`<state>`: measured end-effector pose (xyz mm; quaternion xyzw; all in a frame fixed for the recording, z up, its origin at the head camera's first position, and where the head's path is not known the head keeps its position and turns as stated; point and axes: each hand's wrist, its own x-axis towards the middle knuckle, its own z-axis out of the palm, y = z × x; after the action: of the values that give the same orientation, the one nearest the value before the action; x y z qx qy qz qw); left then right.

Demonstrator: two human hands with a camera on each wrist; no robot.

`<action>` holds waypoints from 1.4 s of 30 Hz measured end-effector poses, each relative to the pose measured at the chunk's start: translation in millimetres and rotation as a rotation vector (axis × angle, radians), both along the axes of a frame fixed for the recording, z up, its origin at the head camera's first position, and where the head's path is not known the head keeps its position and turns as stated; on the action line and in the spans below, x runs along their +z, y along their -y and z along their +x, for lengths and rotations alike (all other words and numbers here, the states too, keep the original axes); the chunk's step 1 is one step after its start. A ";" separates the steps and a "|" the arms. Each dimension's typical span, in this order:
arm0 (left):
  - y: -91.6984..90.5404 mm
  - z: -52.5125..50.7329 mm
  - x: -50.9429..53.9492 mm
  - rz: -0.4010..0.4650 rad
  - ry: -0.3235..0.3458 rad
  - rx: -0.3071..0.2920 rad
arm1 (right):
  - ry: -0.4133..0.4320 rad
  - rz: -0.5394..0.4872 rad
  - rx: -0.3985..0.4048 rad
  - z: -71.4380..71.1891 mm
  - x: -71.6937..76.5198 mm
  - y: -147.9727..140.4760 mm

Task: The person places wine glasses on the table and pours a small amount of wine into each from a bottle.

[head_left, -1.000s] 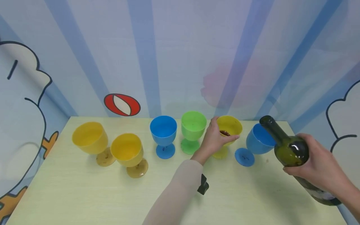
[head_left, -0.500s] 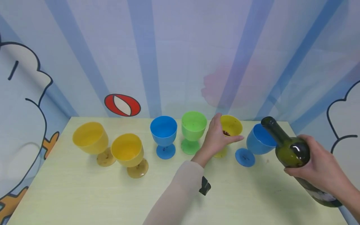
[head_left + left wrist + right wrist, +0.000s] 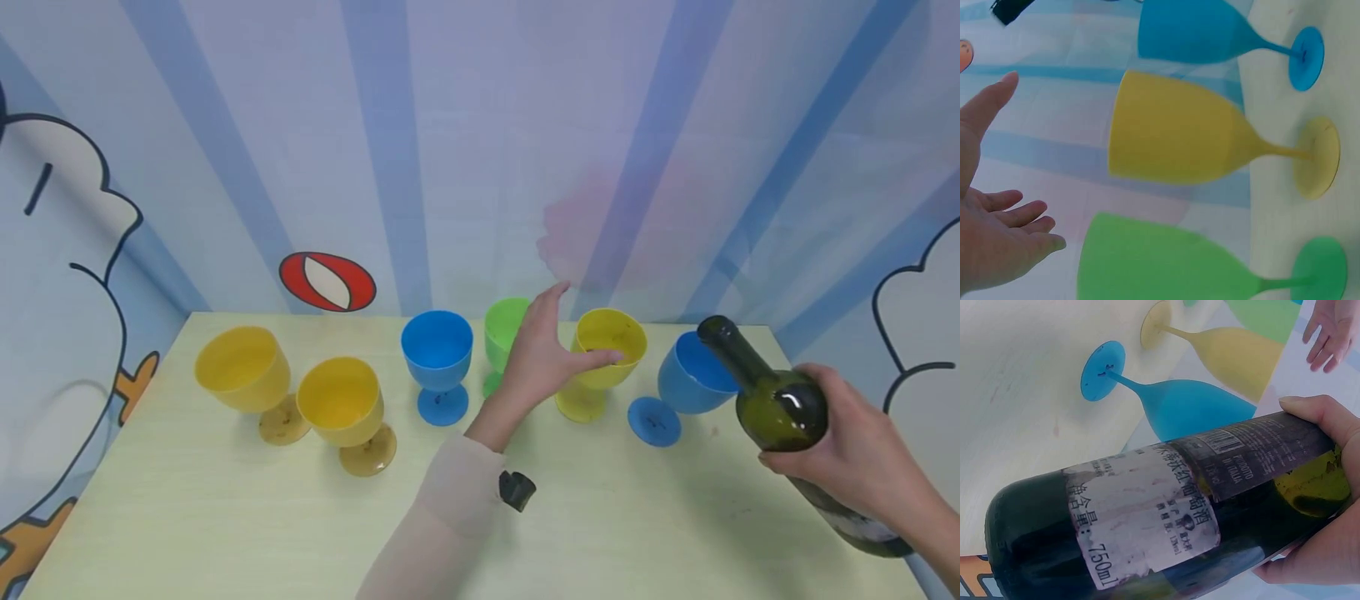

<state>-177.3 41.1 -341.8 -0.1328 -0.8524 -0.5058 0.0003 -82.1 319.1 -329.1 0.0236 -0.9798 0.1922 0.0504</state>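
My right hand [image 3: 847, 442] grips a dark green bottle [image 3: 780, 404], tilted with its mouth beside the right blue goblet [image 3: 693, 375]. In the right wrist view the bottle [image 3: 1147, 512] shows its labels. My left hand [image 3: 540, 358] has thumb and fingers spread apart above the green goblet [image 3: 504, 329] and the yellow goblet [image 3: 609, 350], holding nothing. In the left wrist view that hand [image 3: 991, 231] is apart from the yellow goblet [image 3: 1179, 131], which stands between a blue goblet [image 3: 1197, 31] and a green one [image 3: 1147, 262].
Two more yellow goblets [image 3: 243, 371] [image 3: 341, 404] stand at the left of the pale table [image 3: 225, 533]. Another blue goblet [image 3: 437, 350] stands left of the green one. A patterned cloth [image 3: 480, 167] hangs behind the table.
My left hand has moved off the rim of the yellow goblet, left and toward the green one, with its thumb and fingers spread. My right hand and the bottle have barely moved.
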 end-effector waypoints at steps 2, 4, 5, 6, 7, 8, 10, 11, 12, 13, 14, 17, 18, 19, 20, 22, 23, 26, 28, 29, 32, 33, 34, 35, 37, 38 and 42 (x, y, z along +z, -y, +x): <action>10.5 -1.8 0.6 0.006 0.013 0.018 | 0.000 -0.001 -0.001 0.4 -0.1 -0.3; 20.3 -4.4 0.2 0.009 0.019 0.034 | 0.002 -0.002 -0.006 0.5 -0.5 -0.6; 24.8 -5.7 -0.5 0.011 0.024 0.042 | 0.004 -0.002 -0.006 0.6 -0.9 -0.6; 29.0 -7.0 -1.6 0.009 0.028 0.048 | 0.008 -0.002 -0.006 0.6 -1.1 -0.9; 32.8 -8.2 -3.0 0.006 0.029 0.052 | 0.010 -0.001 -0.007 0.6 -1.5 -1.1; 36.0 -9.3 -4.5 0.002 0.029 0.054 | 0.005 0.002 -0.007 0.5 -2.2 -1.5; 41.1 -10.8 -7.5 -0.011 0.032 0.055 | 0.013 0.002 -0.005 0.3 -2.6 -2.2; 43.0 -11.5 -9.2 -0.020 0.030 0.055 | 0.011 0.003 -0.004 0.3 -3.2 -2.5; 44.5 -11.9 -10.6 -0.026 0.031 0.057 | 0.007 0.002 -0.004 0.3 -3.7 -2.7; 45.8 -12.2 -11.7 -0.032 0.031 0.058 | 0.006 0.000 -0.004 0.4 -4.2 -2.9; 46.7 -12.5 -12.6 -0.035 0.031 0.060 | 0.011 -0.002 -0.004 0.3 -4.6 -3.0; 48.3 -12.9 -14.2 -0.050 0.035 0.070 | 0.007 -0.003 -0.001 0.1 -7.0 -2.7; 48.6 -13.1 -14.4 -0.054 0.039 0.072 | 0.006 -0.003 0.001 0.0 -7.8 -2.6; 48.9 -13.4 -14.5 -0.059 0.041 0.072 | 0.006 -0.003 0.004 0.0 -8.6 -2.5; 49.2 -13.8 -14.5 -0.066 0.043 0.073 | 0.004 -0.002 0.006 0.1 -9.4 -2.5; 49.8 -15.0 -14.1 -0.081 0.048 0.076 | -0.006 -0.002 0.013 0.3 -10.6 -2.7; 50.2 -15.8 -14.1 -0.087 0.049 0.077 | -0.007 -0.002 0.014 0.5 -10.9 -2.9; 51.0 -18.0 -12.9 -0.107 0.058 0.083 | -0.008 0.000 0.012 1.0 -11.7 -3.4; 51.0 -19.4 -12.1 -0.116 0.067 0.087 | -0.010 0.002 0.010 1.2 -11.9 -3.5; 50.8 -20.0 -11.7 -0.121 0.073 0.086 | -0.010 0.002 0.009 1.4 -12.0 -3.6; 49.6 -21.7 -11.1 -0.145 0.094 0.086 | -0.015 0.001 0.013 1.2 -11.6 -3.5; 49.2 -22.4 -11.1 -0.153 0.101 0.086 | -0.016 0.000 0.014 1.0 -11.5 -3.4; 48.6 -23.0 -10.9 -0.161 0.108 0.086 | -0.017 0.000 0.015 0.8 -11.3 -3.3; 48.0 -23.5 -10.7 -0.172 0.113 0.086 | -0.014 0.000 0.016 0.6 -11.0 -3.2; 46.6 -24.5 -10.5 -0.189 0.124 0.086 | -0.017 0.002 0.015 0.2 -10.8 -3.0; 45.8 -25.0 -10.3 -0.196 0.129 0.086 | -0.016 0.003 0.013 0.2 -10.7 -2.8; 41.8 -25.7 -10.0 -0.222 0.135 0.082 | -0.018 0.003 0.008 0.3 -11.9 -2.4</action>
<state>-202.9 -0.7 -351.8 -0.0627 -0.9060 -0.4155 -0.0511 -81.8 321.5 -340.9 0.0293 -0.9794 0.1909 0.0584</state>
